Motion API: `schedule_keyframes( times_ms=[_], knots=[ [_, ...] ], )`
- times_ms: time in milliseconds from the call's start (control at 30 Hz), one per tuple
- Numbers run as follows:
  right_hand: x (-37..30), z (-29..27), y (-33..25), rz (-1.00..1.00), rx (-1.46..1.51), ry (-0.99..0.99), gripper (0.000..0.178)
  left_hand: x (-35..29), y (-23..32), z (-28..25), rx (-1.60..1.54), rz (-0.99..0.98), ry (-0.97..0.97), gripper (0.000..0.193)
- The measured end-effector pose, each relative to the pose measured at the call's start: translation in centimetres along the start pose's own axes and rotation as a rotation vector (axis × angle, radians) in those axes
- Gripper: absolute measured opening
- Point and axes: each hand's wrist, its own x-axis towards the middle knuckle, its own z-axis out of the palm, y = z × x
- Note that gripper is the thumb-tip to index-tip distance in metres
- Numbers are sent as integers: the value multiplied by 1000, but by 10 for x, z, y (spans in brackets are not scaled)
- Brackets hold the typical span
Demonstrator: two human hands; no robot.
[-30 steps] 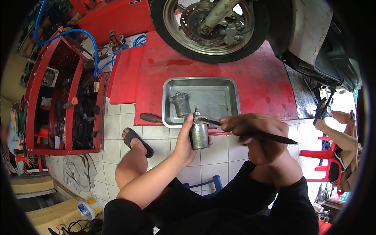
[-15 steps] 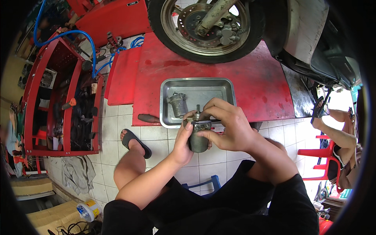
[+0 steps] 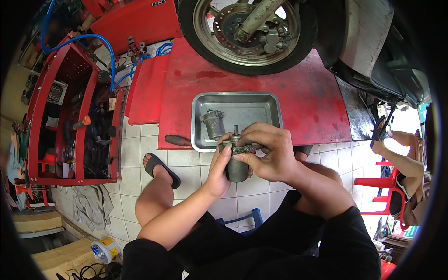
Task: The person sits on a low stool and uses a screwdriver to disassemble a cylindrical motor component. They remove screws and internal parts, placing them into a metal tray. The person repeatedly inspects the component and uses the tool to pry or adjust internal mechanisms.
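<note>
Upright between my hands is a grey cylindrical starter motor (image 3: 237,171), its toothed shaft pointing up and away over the near rim of a metal tray (image 3: 235,94). My left hand (image 3: 218,172) wraps the motor from the left, thumb up along its side near the top end. From the right, my right hand (image 3: 273,151) pinches around the motor's upper end, thumb at the front and fingers curled behind. Those fingers hide part of the flange. A second starter motor (image 3: 214,125) lies in the tray's left half.
A dark tool handle (image 3: 177,140) rests left of the tray on the red lift platform (image 3: 308,107). A scooter's front wheel (image 3: 247,32) stands beyond. At left is a red tool cart (image 3: 79,121); a blue stool (image 3: 242,219) shows below me. Another person's legs (image 3: 403,154) and red chair are at right.
My right thumb and fingers have shifted slightly around the motor's upper end, and the motor has turned a little in my grip. My left hand stays nearly still.
</note>
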Motion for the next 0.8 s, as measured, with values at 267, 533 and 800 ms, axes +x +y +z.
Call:
schedule_keyframes(
  times_ms=[267,533,800],
  knots=[
    [-3,4,3,10,-5,21,28,1,-4,-2,5,-5,11,54],
    [6,1,-5,14,6,-39,28,1,-1,0,-13,-19,32,52],
    [0,1,-3,-61,-55,-13,22,1,-3,2,16,-26,58,53]
  ],
)
